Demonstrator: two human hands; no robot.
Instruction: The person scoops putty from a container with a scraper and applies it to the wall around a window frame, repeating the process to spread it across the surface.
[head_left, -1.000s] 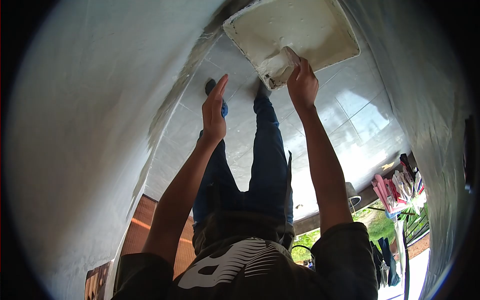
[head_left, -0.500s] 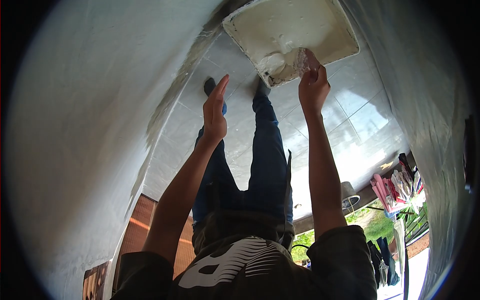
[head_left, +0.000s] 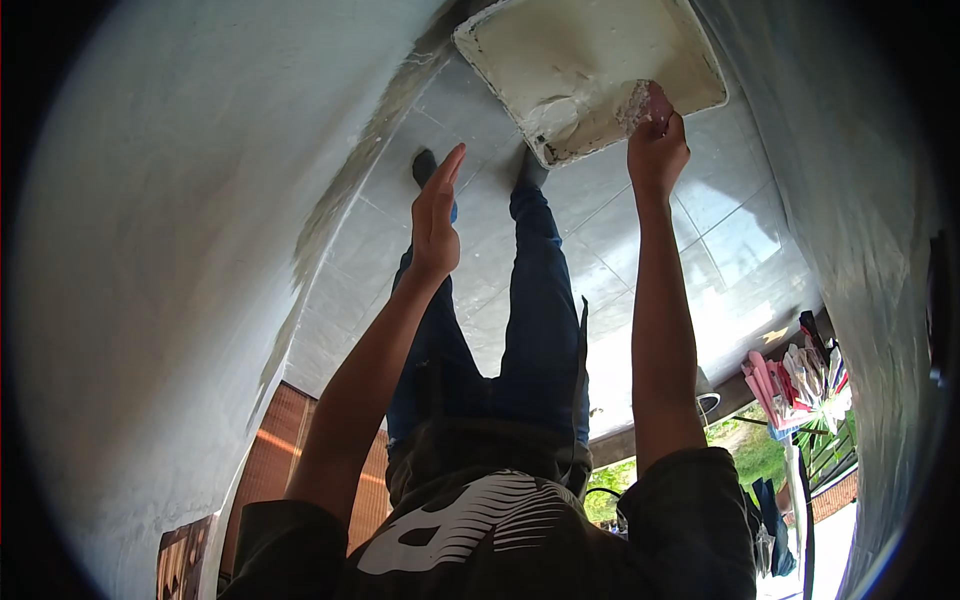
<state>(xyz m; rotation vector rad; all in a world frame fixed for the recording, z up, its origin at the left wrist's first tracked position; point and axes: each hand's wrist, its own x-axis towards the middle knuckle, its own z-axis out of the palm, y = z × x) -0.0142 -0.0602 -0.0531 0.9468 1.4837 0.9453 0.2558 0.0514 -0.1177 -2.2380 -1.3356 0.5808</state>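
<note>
My right hand is closed on a small pinkish piece with wet white paste on its left side; its exact kind cannot be made out. That hand is at the front right edge of a squarish cream tray. Thick off-white paste covers the tray's inside, with a scooped patch near its closest corner. My left hand is raised in the air with its fingers straight and close together, holding nothing. It is nearest to the grey-white wall on the left.
A smooth wall rises on the left. Grey tiles cover the floor under my feet. Cloudy plastic sheeting hangs on the right. Bundled pink and clear items are at the lower right, beside a sunlit opening.
My right hand has moved right with the pinkish piece, from over the scooped patch toward the tray's right side. My left hand has shifted only slightly. The tray appears slightly farther right and higher.
</note>
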